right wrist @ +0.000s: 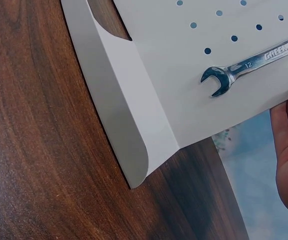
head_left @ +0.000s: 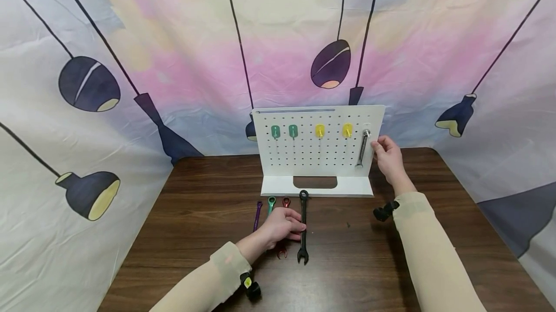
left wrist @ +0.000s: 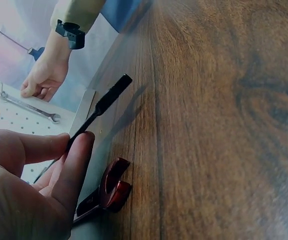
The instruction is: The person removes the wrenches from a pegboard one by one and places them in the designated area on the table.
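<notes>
My left hand (head_left: pixel 280 227) pinches a black combination wrench (head_left: pixel 303 243) by the middle of its handle, between thumb and fingers. In the left wrist view the wrench's end (left wrist: pixel 115 92) stands off the table, its shadow apart from it. Beneath and beside this hand lie a red wrench (head_left: pixel 282 253), a green wrench (head_left: pixel 271 201) and a purple wrench (head_left: pixel 257 213), partly covered by the hand and forearm. My right hand (head_left: pixel 391 163) grips the right edge of a white pegboard (head_left: pixel 278 186), thumb in front. Close by, a silver wrench (right wrist: pixel 221 80) hangs from a hook on the board.
Two green hooks (head_left: pixel 293 131) and two yellow hooks (head_left: pixel 320 131) sit in a row on the board, with nothing hanging from them. The board stands on a dark wooden table (head_left: pixel 195 215), near its back edge. A printed cloth (head_left: pixel 195 36) hangs behind.
</notes>
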Demonstrator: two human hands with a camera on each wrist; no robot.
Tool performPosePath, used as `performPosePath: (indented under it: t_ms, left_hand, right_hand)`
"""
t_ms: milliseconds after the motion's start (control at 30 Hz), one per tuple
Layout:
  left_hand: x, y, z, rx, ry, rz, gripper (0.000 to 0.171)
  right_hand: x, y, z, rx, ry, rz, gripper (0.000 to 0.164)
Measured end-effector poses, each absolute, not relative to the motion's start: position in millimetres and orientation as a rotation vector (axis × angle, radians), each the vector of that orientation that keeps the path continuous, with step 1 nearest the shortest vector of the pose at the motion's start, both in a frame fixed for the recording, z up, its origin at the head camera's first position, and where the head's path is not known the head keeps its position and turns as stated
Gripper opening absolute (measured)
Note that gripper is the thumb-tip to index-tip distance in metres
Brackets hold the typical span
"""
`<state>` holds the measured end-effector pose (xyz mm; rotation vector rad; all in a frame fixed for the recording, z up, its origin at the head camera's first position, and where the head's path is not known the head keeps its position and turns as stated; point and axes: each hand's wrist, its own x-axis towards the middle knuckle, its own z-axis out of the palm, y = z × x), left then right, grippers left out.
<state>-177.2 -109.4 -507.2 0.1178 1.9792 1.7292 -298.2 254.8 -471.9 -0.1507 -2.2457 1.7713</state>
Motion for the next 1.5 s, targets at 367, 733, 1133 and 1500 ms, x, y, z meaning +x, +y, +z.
performPosePath:
  t_ms: [367, 733, 1133, 1500]
  left_hand:
    - [-176.5, -111.8, -508.3, 0.092, 1.991, 1.708, 0.027]
    - [-174.9, -111.4, -507.8, 0.104, 2.041, 1.668, 0.025]
    - [-177.5, -109.7, -507.5, 0.111, 2.103, 1.601, 0.023]
    - [-180.1, -108.6, -505.7, 0.16, 2.198, 1.515, 0.022]
  right_hand:
    - [-299.1, 254.1, -472.2, -0.15, -2.257, 1.76, 0.033]
    - [-298.7, 255.2, -473.0, -0.132, -2.275, 1.741, 0.035]
    - [-299.0, 255.3, -473.1, -0.142, -2.279, 1.738, 0.035]
    - [-300.0, 256.2, -473.9, -0.139, -2.281, 1.73, 0.034]
